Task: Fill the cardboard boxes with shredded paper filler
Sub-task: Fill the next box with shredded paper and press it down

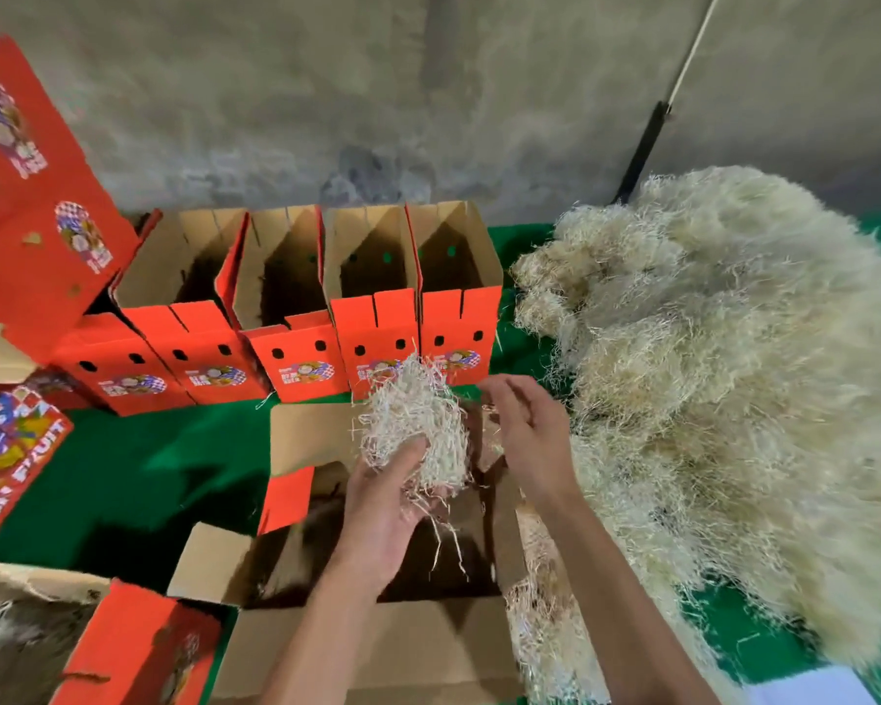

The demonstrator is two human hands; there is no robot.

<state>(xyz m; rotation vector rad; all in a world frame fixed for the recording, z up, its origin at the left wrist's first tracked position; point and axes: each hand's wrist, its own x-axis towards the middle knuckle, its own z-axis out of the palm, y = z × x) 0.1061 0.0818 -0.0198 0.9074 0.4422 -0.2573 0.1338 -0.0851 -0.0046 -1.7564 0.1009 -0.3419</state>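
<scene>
Over the open cardboard box (326,562) at 6 o'clock, the left hand (387,506) is curled around a clump of shredded paper (420,429), the right hand (525,429) hovers loosely spread and empty beside it, and the big filler pile (733,389) lies at 3 o'clock, with a row of empty red boxes (326,307) at 12.

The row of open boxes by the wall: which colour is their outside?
Red-orange outside on the row of open boxes, plain brown inside; only the head view shows them.
</scene>
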